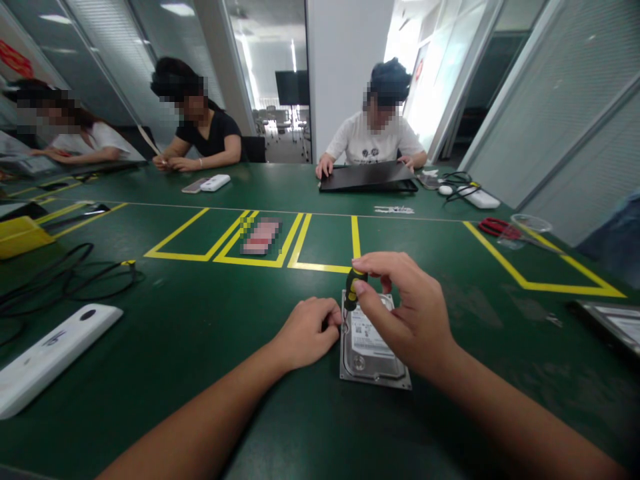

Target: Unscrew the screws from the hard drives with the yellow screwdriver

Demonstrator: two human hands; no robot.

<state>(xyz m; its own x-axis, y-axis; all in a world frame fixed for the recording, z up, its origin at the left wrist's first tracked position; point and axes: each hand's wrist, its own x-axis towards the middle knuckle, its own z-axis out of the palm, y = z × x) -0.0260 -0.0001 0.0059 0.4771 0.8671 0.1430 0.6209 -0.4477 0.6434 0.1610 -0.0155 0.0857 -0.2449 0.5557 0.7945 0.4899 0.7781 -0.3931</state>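
Note:
A silver hard drive (373, 363) with a white label lies flat on the green table in front of me. My right hand (413, 307) grips a short black-and-yellow screwdriver (355, 288) between thumb and fingers. The screwdriver stands nearly upright, its shaft pointing down at the drive's left side. The tip is too small to make out clearly. My left hand (313, 330) rests on the table with curled fingers, its fingertips against the drive's left edge. Part of the drive's right side is hidden behind my right hand.
Yellow tape outlines (320, 268) mark the green table (210, 413). On the left are a white power bank (55, 357) and black cables (70, 283). Another drive-like item (613, 323) lies at right, beyond it red-handled pliers (500, 229). Across the table a person (373, 137) handles a black panel (367, 177); others sit left.

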